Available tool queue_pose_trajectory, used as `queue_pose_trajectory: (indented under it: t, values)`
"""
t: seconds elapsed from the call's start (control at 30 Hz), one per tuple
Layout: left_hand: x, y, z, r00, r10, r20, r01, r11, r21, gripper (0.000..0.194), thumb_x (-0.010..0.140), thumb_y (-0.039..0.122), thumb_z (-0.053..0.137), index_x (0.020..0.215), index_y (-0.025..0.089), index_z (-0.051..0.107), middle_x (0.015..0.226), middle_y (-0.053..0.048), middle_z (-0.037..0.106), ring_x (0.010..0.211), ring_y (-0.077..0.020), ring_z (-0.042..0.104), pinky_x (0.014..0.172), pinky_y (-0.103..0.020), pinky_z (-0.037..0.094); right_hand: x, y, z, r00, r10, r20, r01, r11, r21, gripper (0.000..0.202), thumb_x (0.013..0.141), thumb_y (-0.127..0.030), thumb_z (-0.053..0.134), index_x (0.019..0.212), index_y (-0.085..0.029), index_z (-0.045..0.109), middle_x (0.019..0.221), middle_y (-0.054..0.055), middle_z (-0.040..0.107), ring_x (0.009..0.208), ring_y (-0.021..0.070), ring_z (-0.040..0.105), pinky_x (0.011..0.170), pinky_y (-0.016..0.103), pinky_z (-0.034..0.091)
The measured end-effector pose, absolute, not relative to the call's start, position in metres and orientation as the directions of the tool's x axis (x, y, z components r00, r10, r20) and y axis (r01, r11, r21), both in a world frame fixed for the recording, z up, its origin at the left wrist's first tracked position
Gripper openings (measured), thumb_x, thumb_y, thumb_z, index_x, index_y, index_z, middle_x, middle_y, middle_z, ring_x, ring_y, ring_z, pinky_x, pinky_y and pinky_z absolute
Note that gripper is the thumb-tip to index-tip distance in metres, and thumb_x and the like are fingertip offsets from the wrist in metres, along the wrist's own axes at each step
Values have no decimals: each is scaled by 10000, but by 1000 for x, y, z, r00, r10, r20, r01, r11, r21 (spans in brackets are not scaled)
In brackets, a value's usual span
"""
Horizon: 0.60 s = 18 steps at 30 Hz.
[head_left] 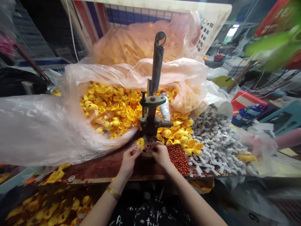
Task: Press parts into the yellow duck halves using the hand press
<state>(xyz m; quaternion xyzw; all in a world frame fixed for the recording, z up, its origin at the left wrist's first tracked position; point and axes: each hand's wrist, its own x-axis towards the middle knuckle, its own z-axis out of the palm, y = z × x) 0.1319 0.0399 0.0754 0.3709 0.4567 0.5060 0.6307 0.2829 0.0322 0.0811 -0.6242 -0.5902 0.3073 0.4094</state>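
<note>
A hand press with a coil spring [157, 69] stands upright in the middle, its lever grip wrapped in silver tape [165, 109]. At the left of its base, my left hand [129, 159] is closed in a pinch on a small yellow plastic shell [140, 143]. Opposite it, my right hand [161, 153] has its fingertips drawn together at the press base [148, 145]; whatever they may hold is hidden. Beside my right hand lies a patch of small reddish-brown beads [178, 158].
Behind the press, a clear plastic bag [77, 75] spills yellow shells [113, 106]. Grey plastic blocks [218, 141] are heaped at right. A white crate [211, 18] rises at the back. More yellow pieces [54, 210] lie below the table edge. A person's arm [288, 138] shows far right.
</note>
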Motion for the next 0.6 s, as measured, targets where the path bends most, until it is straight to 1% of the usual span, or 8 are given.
queue_pose_trajectory:
  t: [0.07,0.13,0.2,0.27,0.37,0.47,0.53,0.6]
  values:
    - [135,60,67,51,996,-75,-120,81,990,350,580,350,818,866,157,757,932,-85,690,918,-229,606,916,-359,433,286,42,81,125,987,97,636,-4,-772,58,704,-174,691,654,-169,663,813,84,674,808,203,612,760,291,458]
    - [137,76,61,84,996,3,-8,-3,1000,295,586,331,806,835,178,763,925,-72,647,919,-226,584,925,-358,420,298,48,84,117,993,28,655,-56,-753,70,685,-140,676,624,-169,656,712,66,661,714,187,606,695,273,443]
    - [138,86,57,159,986,48,50,-57,997,279,611,310,785,864,196,761,932,-63,606,915,-222,572,924,-365,418,321,55,94,173,985,10,572,-92,-815,116,680,-157,658,568,-164,627,571,30,609,585,165,570,611,260,419]
    - [139,90,57,249,962,111,129,-147,981,254,652,289,750,891,204,752,948,-62,580,925,-222,560,933,-372,410,347,73,112,280,959,44,464,-95,-881,180,727,-236,614,564,-161,599,503,3,554,517,148,526,557,253,398]
    - [140,91,62,328,926,185,226,-267,937,149,701,252,703,836,197,736,942,-63,569,925,-220,543,929,-368,400,374,122,154,369,926,82,358,-60,-932,290,846,-382,483,730,-149,613,545,-7,558,509,131,513,524,240,407]
    - [144,90,67,371,904,214,299,-335,894,63,716,202,673,766,189,709,925,-61,567,903,-216,531,895,-355,407,374,170,203,281,954,102,216,41,-975,438,899,-519,400,916,-135,610,639,1,609,577,121,560,562,233,457]
    - [146,90,69,393,894,215,332,-356,874,58,717,166,655,748,187,700,933,-64,569,905,-216,521,888,-352,403,363,174,225,257,944,207,91,190,-978,492,896,-564,397,970,-124,602,677,3,611,633,115,584,600,233,477]
    - [146,90,70,398,894,207,337,-352,873,70,712,144,646,733,186,698,936,-66,571,904,-214,511,885,-350,397,350,150,231,287,889,356,76,350,-934,481,885,-567,424,999,-132,595,718,6,601,671,118,596,617,239,487]
